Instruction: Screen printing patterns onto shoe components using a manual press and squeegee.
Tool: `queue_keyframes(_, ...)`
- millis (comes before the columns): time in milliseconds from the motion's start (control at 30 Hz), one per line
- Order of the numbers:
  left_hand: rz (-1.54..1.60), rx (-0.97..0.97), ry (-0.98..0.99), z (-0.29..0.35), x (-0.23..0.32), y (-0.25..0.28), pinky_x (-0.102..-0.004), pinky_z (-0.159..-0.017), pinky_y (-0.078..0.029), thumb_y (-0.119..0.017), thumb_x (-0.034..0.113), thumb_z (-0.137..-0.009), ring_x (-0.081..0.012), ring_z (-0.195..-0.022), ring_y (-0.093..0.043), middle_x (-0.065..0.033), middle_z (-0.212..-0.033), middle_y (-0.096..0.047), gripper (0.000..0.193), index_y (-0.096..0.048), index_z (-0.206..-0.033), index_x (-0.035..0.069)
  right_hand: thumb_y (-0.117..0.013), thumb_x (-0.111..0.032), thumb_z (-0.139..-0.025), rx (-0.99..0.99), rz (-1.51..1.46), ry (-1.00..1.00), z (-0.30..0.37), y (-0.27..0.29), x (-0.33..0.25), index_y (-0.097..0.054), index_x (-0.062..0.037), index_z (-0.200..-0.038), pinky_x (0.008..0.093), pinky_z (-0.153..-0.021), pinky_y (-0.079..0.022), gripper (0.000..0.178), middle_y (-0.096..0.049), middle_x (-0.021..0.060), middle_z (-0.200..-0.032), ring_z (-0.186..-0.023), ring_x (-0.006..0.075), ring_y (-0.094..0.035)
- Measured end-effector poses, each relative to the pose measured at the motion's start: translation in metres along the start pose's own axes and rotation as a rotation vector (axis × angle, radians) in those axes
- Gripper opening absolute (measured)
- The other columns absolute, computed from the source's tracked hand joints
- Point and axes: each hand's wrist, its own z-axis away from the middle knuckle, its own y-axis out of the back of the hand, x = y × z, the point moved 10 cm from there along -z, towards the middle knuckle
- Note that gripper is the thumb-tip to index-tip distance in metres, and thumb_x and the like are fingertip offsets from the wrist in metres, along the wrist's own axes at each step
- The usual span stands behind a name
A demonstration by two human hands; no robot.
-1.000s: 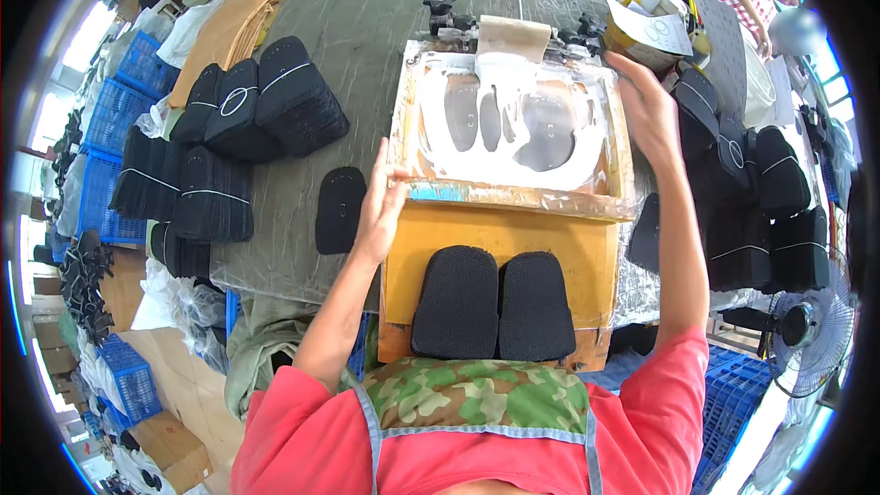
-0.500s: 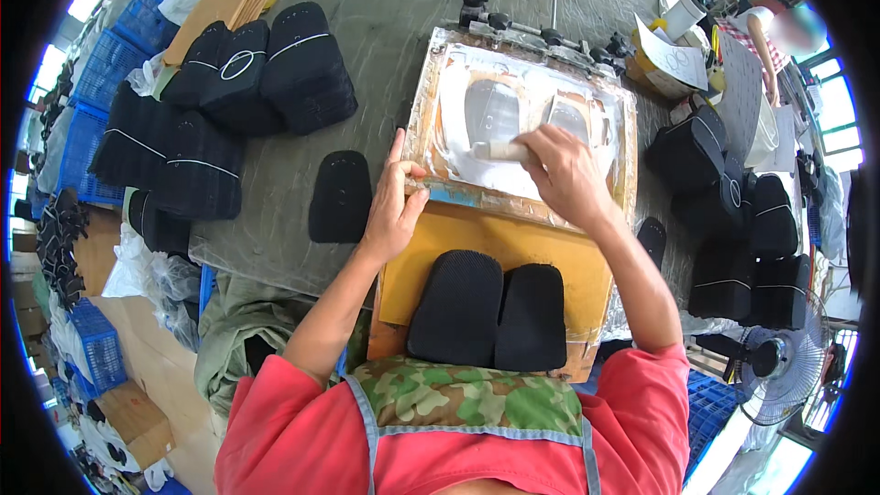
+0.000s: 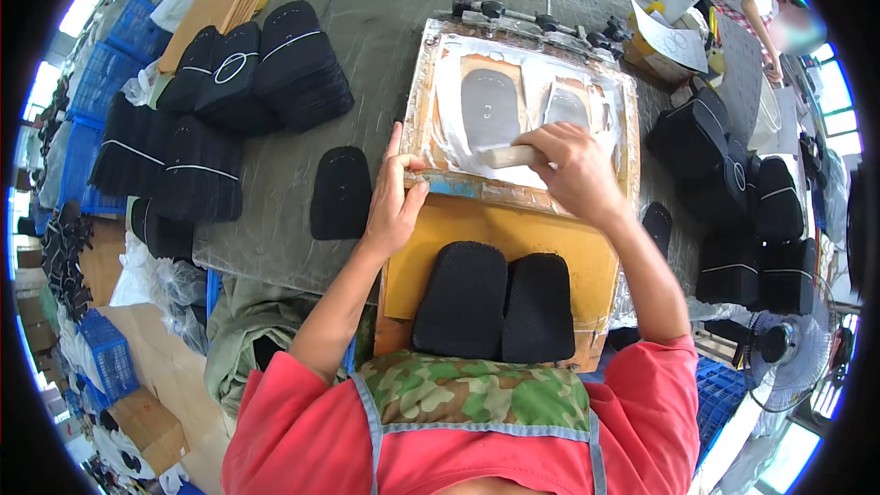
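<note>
The right hand (image 3: 573,170) is gripping the squeegee (image 3: 507,156) lying crosswise at the printing screen's (image 3: 440,82) near edge, while the left hand (image 3: 394,206) is clasping the frame's near-left corner

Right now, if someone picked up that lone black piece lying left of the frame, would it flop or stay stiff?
The black piece is probably bendy and light: it lies thin and flat on the table. Its textured surface likely won't slip, and its flat shape shouldn't roll.

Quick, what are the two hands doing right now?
Left hand: closed on the near-left corner of the screen frame.
Right hand: closed around the squeegee on the screen.
</note>
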Motion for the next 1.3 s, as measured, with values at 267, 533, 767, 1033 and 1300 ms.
queue_keyframes(267, 0.096, -0.035, 0.032, -0.011, 0.005, -0.015, -0.0423, -0.112, -0.028, -0.051, 0.004, -0.091, -0.0377, -0.143, -0.030, -0.0282, -0.158, -0.017, 0.018, -0.046, -0.109, 0.002, -0.058, -0.005, -0.080, 0.295, 0.259, -0.271, -0.009, 0.062, 0.144, -0.071, -0.0092, -0.097, 0.0461, -0.079, -0.050, 0.022, -0.068, 0.0155, -0.085, -0.084, 0.0359, -0.064)
queue_keyframes(533, 0.046, -0.002, 0.048, -0.002, 0.001, 0.001, -0.0421, -0.111, -0.030, -0.050, 0.007, -0.093, -0.0373, -0.143, -0.029, -0.0268, -0.159, -0.016, 0.017, -0.046, -0.109, 0.003, -0.063, 0.001, -0.073, 0.040, 0.135, -0.241, 0.065, 0.041, 0.045, -0.071, -0.0118, -0.098, 0.0389, -0.087, -0.047, 0.029, -0.068, 0.0085, -0.084, -0.086, 0.0290, -0.062)
queue_keyframes(767, 0.255, -0.008, 0.107, -0.011, 0.009, -0.014, -0.0375, -0.108, -0.033, -0.051, 0.004, -0.091, -0.0278, -0.143, -0.031, -0.0238, -0.160, -0.018, 0.016, -0.049, -0.107, 0.004, -0.058, -0.010, -0.075, 0.115, 0.407, -0.399, -0.038, 0.063, 0.162, -0.063, -0.0030, -0.097, 0.0467, -0.079, -0.050, 0.024, -0.066, 0.0202, -0.086, -0.088, 0.0383, -0.064)
queue_keyframes(1033, 0.142, 0.108, -0.247, -0.062, 0.111, 0.049, -0.0433, -0.117, -0.021, -0.042, 0.032, -0.101, -0.0319, -0.142, -0.033, -0.0243, -0.149, -0.039, 0.037, -0.049, -0.125, 0.004, -0.057, -0.012, -0.091, 0.507, 0.236, -0.318, 0.031, 0.238, 0.131, -0.068, -0.0075, -0.117, 0.0283, -0.091, -0.047, 0.028, -0.070, 0.0079, -0.112, -0.101, 0.0165, -0.064)
queue_keyframes(1300, 0.171, 0.163, -0.284, -0.111, 0.136, 0.063, -0.0356, -0.112, -0.028, -0.041, 0.029, -0.102, -0.0212, -0.132, -0.042, -0.0139, -0.139, -0.050, 0.042, -0.046, -0.134, 0.002, -0.058, 0.004, -0.077, 0.341, -0.375, -0.746, 0.148, 0.100, 0.219, -0.072, 0.0014, -0.096, 0.0288, -0.081, -0.052, 0.023, -0.073, 0.0081, -0.094, -0.088, 0.0137, -0.067)
